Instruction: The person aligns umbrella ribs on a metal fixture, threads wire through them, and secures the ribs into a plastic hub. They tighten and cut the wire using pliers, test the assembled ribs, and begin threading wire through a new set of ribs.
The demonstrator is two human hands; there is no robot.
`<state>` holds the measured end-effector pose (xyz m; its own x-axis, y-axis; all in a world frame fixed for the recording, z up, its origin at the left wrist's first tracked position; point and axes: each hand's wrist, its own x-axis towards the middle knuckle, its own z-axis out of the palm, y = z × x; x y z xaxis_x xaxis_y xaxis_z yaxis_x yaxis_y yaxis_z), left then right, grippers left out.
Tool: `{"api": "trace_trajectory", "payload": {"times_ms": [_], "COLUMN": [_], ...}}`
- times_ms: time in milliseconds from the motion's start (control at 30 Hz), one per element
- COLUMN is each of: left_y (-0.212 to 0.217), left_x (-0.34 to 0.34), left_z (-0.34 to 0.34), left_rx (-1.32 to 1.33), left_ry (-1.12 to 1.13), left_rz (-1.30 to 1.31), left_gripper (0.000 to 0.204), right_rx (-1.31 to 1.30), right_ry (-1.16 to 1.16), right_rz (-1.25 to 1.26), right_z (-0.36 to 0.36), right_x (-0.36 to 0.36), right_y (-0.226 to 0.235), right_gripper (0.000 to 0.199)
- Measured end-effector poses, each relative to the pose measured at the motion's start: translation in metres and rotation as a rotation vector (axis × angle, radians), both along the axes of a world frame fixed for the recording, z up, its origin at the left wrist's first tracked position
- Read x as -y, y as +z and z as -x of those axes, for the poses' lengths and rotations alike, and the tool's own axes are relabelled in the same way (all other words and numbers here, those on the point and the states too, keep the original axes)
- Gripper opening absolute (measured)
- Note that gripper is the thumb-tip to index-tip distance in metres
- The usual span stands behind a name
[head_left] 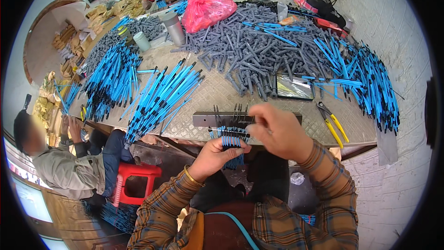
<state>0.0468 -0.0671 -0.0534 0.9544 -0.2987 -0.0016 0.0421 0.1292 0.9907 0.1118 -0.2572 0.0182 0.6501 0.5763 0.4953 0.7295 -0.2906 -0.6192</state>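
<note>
My left hand point(213, 156), wearing a thin gold-coloured band at the wrist, grips a bundle of blue rods point(231, 140) with dark ends just off the table's near edge. A thin pale strip lies across the bundle's top. Beside it, my right hand point(283, 132) is raised with curled fingers and thumb close together; whatever they may hold is hidden. Behind both hands lies a dark metal bar point(200, 120) along the table edge. Several thin black pins point(237, 110) stand upright at it, partly covered by my right hand.
Grey plastic tubes point(268, 41) are heaped across the table. Blue rods lie in bunches at left point(164, 92) and right point(377, 88). Yellow-handled cutters point(334, 127) rest near right, past a shallow tray point(294, 87). A co-worker point(69, 166) sits left by a red stool point(135, 183).
</note>
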Motion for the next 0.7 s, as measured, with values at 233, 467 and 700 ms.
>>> {"api": "trace_trajectory", "payload": {"times_ms": [233,467,700], "left_y": [0.002,0.002,0.000], "left_x": [-0.002,-0.001,-0.004], "left_z": [0.001,0.003,0.004], "left_rx": [-0.062,-0.046,-0.116], "left_ry": [0.015,0.024,-0.012], "left_rz": [0.046,0.019,0.051], "left_gripper": [0.015,0.015,0.017], "right_rx": [0.116,0.173,0.133], "right_ry": [0.004,-0.025,-0.011], "right_rz": [0.027,-0.006,0.072], "right_z": [0.001,0.004,0.006], "right_x": [0.021,0.024,0.025], "right_y": [-0.012,-0.024,-0.020], "right_gripper": [0.014,0.014,0.018]}}
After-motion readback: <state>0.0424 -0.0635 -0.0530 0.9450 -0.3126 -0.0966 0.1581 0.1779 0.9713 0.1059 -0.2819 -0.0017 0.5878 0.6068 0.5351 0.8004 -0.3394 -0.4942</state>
